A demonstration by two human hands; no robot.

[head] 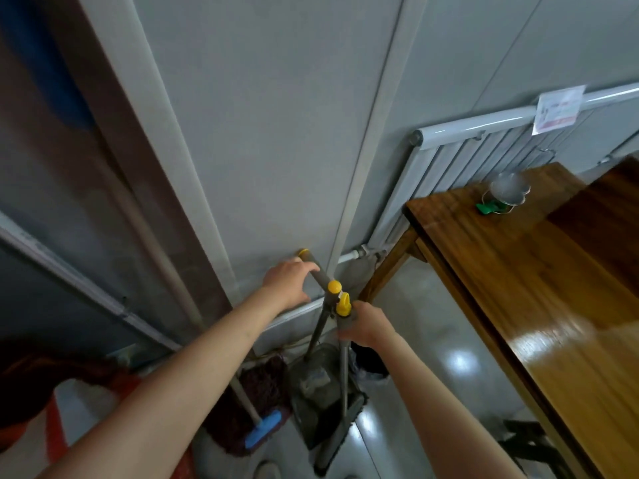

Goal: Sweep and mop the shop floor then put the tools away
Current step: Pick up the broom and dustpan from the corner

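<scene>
Head view: left hand (288,278) grips dustpan handle (313,266); right hand (364,326) grips broom handle (343,357). Mop (262,385) left of dustpan (316,385); table (518,271) right.

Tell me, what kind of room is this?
Probably a corner of a shop or eatery where cleaning tools are kept: a mop and dustpan stand by the wall, beside a radiator and wooden table.

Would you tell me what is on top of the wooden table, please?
On the wooden table near its far corner stands a small metal cup beside a green item. The cup's contents cannot be seen.
</scene>
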